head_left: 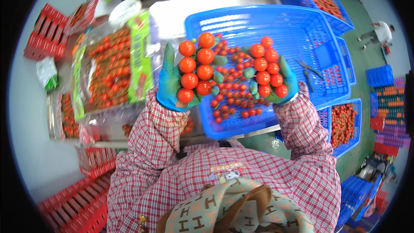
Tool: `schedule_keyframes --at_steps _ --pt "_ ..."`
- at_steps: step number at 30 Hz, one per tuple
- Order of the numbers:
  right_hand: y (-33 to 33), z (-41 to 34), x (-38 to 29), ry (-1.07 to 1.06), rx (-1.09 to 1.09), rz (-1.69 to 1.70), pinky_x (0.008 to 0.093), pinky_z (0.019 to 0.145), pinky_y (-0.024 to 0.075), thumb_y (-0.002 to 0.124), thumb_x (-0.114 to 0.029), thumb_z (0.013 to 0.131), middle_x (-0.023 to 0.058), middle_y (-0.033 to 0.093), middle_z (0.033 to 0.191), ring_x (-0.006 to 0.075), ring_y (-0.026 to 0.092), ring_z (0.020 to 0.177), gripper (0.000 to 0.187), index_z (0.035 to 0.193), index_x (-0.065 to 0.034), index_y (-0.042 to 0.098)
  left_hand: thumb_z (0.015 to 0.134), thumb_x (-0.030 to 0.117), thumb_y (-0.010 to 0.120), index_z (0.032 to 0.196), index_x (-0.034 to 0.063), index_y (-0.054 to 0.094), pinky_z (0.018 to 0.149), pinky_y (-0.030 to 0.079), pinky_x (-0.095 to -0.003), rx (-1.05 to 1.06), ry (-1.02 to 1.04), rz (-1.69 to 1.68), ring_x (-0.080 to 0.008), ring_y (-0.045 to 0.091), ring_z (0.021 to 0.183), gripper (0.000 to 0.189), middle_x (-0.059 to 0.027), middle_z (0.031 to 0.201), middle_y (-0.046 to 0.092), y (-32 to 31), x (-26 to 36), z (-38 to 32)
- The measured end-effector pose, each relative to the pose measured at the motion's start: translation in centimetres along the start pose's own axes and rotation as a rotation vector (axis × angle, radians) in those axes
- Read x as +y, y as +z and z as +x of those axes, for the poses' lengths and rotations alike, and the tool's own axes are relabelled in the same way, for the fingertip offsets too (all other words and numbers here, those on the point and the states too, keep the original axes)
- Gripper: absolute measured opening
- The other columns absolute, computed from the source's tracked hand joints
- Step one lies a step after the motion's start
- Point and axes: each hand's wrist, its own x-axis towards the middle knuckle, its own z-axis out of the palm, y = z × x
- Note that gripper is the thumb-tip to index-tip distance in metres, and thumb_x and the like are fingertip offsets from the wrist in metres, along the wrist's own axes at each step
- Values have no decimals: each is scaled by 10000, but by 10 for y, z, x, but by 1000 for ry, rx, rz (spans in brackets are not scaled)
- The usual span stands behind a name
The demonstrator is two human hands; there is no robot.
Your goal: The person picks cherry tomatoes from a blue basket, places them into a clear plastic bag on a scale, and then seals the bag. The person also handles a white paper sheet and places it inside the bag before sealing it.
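My left hand (169,85), in a teal glove, is palm up and holds a truss of red cherry tomatoes (204,72) with two rows of fruit. A similar but smaller-looking truss of cherry tomatoes (263,77) rests in my gloved right hand (291,82), its fingers curled beneath the fruit. Both hands are raised over a blue plastic crate (275,27). More cherry tomatoes on the vine (229,94) lie in the crate's left part. A pair of snips (309,74) with dark handles is at its right side.
Left of the crate sits a clear bag with green panels (141,58), full of tomato trusses (111,77). Blue crates of tomatoes (344,124) stand on the right. Red crates (77,204) are at lower left. A person (383,32) is far off at right.
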Motion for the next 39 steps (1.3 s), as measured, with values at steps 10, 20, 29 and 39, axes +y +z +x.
schedule_keyframes --at_steps 10,20,29,39 --pt "-1 47 247 460 -36 -2334 383 553 479 595 -219 782 155 585 851 265 615 736 476 1236 -143 479 832 514 534 1326 28 329 606 525 -352 313 13 668 -227 610 810 722 -176 1170 526 -10 74 -197" --pt "85 86 224 -274 89 -1685 371 773 432 703 -217 728 130 564 918 298 536 871 396 1061 -44 578 880 333 574 1282 18 375 737 473 -297 174 -395 690 -159 580 831 547 -108 999 585 -32 75 -247" --pt "64 57 236 197 -284 -992 318 705 423 615 -135 842 74 524 845 199 530 774 147 908 -16 560 845 261 632 1328 21 376 1024 325 -344 -265 -854 1009 -201 409 1205 597 -117 1304 445 -32 56 -224" --pt "20 -36 59 5 505 -1863 327 786 487 567 -2 794 91 628 964 199 605 872 265 1042 -83 615 748 238 699 1308 78 418 877 450 -365 299 -709 1794 -252 564 998 646 -119 1104 549 -80 63 -239"
